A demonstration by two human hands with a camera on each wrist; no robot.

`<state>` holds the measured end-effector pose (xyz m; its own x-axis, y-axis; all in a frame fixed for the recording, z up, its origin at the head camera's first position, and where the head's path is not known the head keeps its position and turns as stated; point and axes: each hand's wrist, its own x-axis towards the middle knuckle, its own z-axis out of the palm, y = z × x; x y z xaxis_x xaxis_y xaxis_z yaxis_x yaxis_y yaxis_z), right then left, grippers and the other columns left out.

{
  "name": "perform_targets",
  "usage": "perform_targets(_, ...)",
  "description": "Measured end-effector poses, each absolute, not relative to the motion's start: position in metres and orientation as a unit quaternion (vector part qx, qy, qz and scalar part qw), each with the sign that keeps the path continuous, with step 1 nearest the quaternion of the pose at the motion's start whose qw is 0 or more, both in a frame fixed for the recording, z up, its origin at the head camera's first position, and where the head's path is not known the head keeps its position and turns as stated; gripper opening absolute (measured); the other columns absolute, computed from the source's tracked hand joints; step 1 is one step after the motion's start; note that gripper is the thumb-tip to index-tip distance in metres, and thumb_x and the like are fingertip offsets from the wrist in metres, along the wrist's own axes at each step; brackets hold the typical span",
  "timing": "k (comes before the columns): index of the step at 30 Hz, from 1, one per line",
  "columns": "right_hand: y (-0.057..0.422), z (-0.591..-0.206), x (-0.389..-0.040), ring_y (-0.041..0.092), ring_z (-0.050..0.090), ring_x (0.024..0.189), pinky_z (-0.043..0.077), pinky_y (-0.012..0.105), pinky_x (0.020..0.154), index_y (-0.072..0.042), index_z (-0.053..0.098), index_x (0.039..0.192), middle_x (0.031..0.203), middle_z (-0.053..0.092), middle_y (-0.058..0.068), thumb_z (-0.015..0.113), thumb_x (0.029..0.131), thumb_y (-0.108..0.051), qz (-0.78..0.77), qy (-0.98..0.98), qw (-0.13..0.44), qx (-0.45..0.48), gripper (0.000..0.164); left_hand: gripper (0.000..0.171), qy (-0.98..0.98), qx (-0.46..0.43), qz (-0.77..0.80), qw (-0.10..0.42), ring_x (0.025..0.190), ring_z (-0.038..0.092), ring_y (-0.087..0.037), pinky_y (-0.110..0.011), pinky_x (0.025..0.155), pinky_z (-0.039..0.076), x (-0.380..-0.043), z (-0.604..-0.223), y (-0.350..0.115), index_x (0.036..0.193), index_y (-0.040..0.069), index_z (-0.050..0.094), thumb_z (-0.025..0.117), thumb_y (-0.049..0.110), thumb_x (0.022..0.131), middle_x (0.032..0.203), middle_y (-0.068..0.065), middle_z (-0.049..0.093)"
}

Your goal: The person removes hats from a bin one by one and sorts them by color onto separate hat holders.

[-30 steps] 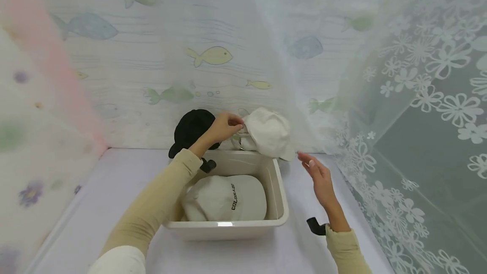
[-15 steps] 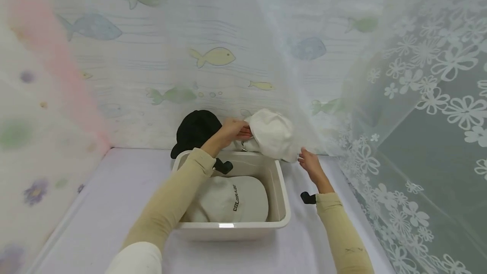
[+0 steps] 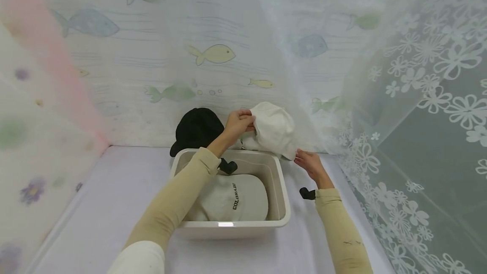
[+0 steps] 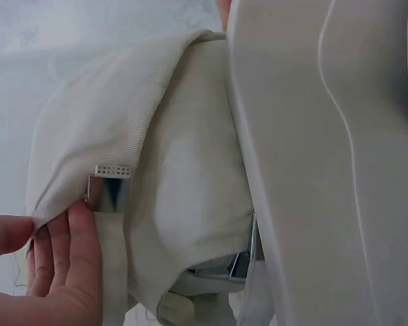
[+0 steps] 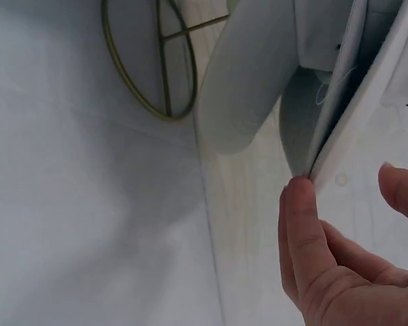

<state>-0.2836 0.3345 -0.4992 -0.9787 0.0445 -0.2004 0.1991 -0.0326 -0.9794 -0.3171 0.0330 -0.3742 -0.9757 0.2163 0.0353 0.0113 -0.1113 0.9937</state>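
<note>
At the back, right of centre, my left hand (image 3: pixel 239 122) pinches the rear edge of a white baseball cap (image 3: pixel 274 126). In the left wrist view, thumb and fingers (image 4: pixel 81 238) hold its edge beside a metal strap buckle (image 4: pixel 109 193). A second pale cap (image 4: pixel 190 176) lies directly under it. My right hand (image 3: pixel 309 164) is at the tip of the brim. The right wrist view has its fingertips (image 5: pixel 301 193) touching the brim edge (image 5: pixel 357 115), thumb apart. A cream cap lettered COLORADO (image 3: pixel 233 200) lies in the beige bin (image 3: pixel 228 224).
A black cap (image 3: pixel 198 128) stands at the back left, behind the bin. A brass-coloured wire frame (image 5: pixel 112 51) shows near the caps. Sheer flowered fabric (image 3: pixel 403 198) hangs on the right, and a fish-patterned curtain (image 3: pixel 163 67) closes the back.
My left hand has moved right and now pinches the white cap's edge, which sits slightly higher. My right hand has moved in to the brim.
</note>
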Motion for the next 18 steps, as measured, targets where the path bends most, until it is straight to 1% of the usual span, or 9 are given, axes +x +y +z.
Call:
perform_targets(2,0.335,-0.499,-0.283,0.004,0.065,0.097,0.055,0.018,0.092,0.02,0.029,0.149,0.151,0.035,0.036,0.048,0.108,-0.011,-0.714,0.694,0.048,0.083,0.055,0.031,0.676,0.092,0.729,0.058,0.082,0.065,-0.015,-0.028,0.078,0.061,-0.316,-0.375,0.031,0.13,-0.009,0.054,0.058,0.003,0.102,0.118,-0.024,0.067)
perform_targets(5,0.336,-0.499,-0.283,0.003,0.065,0.096,0.055,0.017,0.091,0.02,0.031,0.148,0.149,0.039,0.034,0.048,0.107,-0.007,-0.715,0.693,0.045,0.082,0.052,0.028,0.695,0.097,0.71,0.057,0.078,0.064,-0.015,-0.027,0.075,0.06,-0.313,-0.376,0.027,0.127,-0.009,0.055,0.058,0.004,0.102,0.112,-0.022,0.068)
perform_targets(8,0.338,-0.497,-0.284,0.006,0.066,0.1,0.056,0.017,0.09,0.02,0.03,0.148,0.148,0.041,0.034,0.049,0.107,-0.008,-0.715,0.692,0.046,0.09,0.053,0.028,0.705,0.102,0.698,0.071,0.079,0.065,-0.017,-0.029,0.077,0.06,-0.31,-0.375,0.023,0.126,-0.009,0.055,0.057,0.004,0.102,0.115,-0.024,0.067)
perform_targets(12,0.339,-0.493,-0.289,0.012,0.066,0.109,0.056,0.019,0.091,0.018,0.027,0.15,0.15,0.041,0.034,0.047,0.108,-0.013,-0.729,0.673,0.065,0.107,0.056,0.031,0.715,0.107,0.686,0.084,0.081,0.066,-0.018,-0.029,0.077,0.061,-0.308,-0.374,0.019,0.13,-0.009,0.054,0.057,0.004,0.102,0.12,-0.027,0.066)
perform_targets(13,0.339,-0.493,-0.291,0.013,0.066,0.11,0.057,0.019,0.091,0.017,0.028,0.151,0.147,0.044,0.032,0.047,0.108,-0.013,-0.737,0.663,0.071,0.114,0.056,0.031,0.716,0.108,0.684,0.085,0.081,0.066,-0.018,-0.028,0.077,0.061,-0.308,-0.374,0.018,0.131,-0.009,0.054,0.057,0.004,0.102,0.121,-0.027,0.066)
perform_targets(15,0.34,-0.492,-0.294,0.013,0.067,0.106,0.057,0.02,0.09,0.015,0.032,0.15,0.134,0.056,0.026,0.047,0.109,-0.013,-0.752,0.642,0.088,0.122,0.052,0.032,0.717,0.11,0.682,0.088,0.08,0.067,-0.017,-0.028,0.077,0.061,-0.307,-0.375,0.017,0.132,-0.009,0.053,0.057,0.004,0.103,0.121,-0.028,0.065)
perform_targets(16,0.34,-0.492,-0.295,0.011,0.066,0.101,0.057,0.019,0.088,0.013,0.036,0.148,0.125,0.061,0.02,0.046,0.109,-0.014,-0.757,0.634,0.097,0.126,0.048,0.033,0.717,0.11,0.683,0.09,0.08,0.067,-0.017,-0.028,0.078,0.061,-0.307,-0.375,0.017,0.132,-0.009,0.053,0.057,0.004,0.103,0.122,-0.029,0.065)
perform_targets(18,0.341,-0.492,-0.296,0.009,0.064,0.091,0.057,0.018,0.083,0.007,0.046,0.137,0.106,0.064,0.007,0.046,0.109,-0.015,-0.769,0.616,0.116,0.129,0.035,0.034,0.716,0.11,0.683,0.092,0.079,0.066,-0.016,-0.028,0.078,0.061,-0.307,-0.376,0.017,0.133,-0.009,0.052,0.057,0.004,0.103,0.121,-0.028,0.066)
